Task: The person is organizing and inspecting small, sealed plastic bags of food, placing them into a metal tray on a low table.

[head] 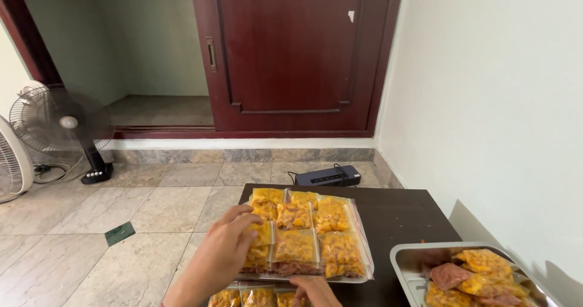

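— On the dark worktop (395,216), near edge: a stack of clear zip pouches (303,234) packed with yellow-orange pieces, laid in neat rows, three across.

— And the left hand (221,252)?

— Resting on the left edge of that stack, fingers (246,222) spread flat over the outer pouch, pressing rather than gripping. Probably squaring the pile, keeping the rows flush.

— Right hand (313,292)?

— Low at the bottom of the frame, touching the near edge of the stack, above a second row of pouches (252,298). Fingers curled; impossible to tell whether closed on anything.

— Elsewhere?

— To the right, a steel tray (407,261) holding more pouches, some yellow, some reddish-brown, heaped loosely. Well apart from the stack, as if unsorted. Beyond the worktop, a black sealer-like device (328,176) on the tiled floor (152,210), a standing fan (64,128) to the left, a dark red door (291,52) behind.
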